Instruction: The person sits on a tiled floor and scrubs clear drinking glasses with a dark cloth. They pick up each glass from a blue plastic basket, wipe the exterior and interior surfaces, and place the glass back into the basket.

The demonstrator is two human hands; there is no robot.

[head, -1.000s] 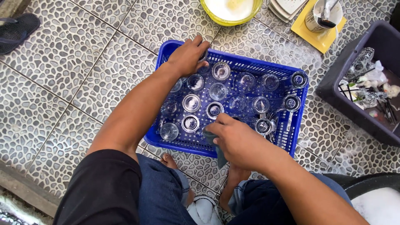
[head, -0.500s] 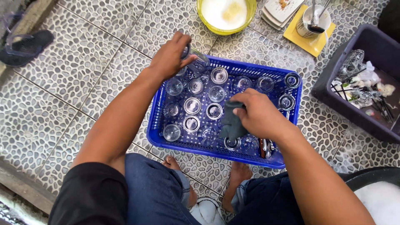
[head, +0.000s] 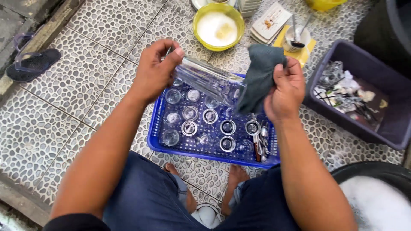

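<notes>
Glass [head: 209,81], clear and tilted, sits gripped at its base in the left hand [head: 156,70] above the blue crate [head: 156,143], while the right hand [head: 287,87] clutches a dark cloth [head: 257,79] against its mouth.

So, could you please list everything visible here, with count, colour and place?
drinking glass: one, clear, held tilted above crate
cloth: one, dark grey, at glass mouth
crate: one, blue, on floor, holding upturned glasses and cutlery
bowl: one, yellow, top centre
tub: one, purple, right
basin: one, dark, foamy, bottom right
sandal: one, black, far left
left hand: holds glass
right hand: grips cloth
</notes>
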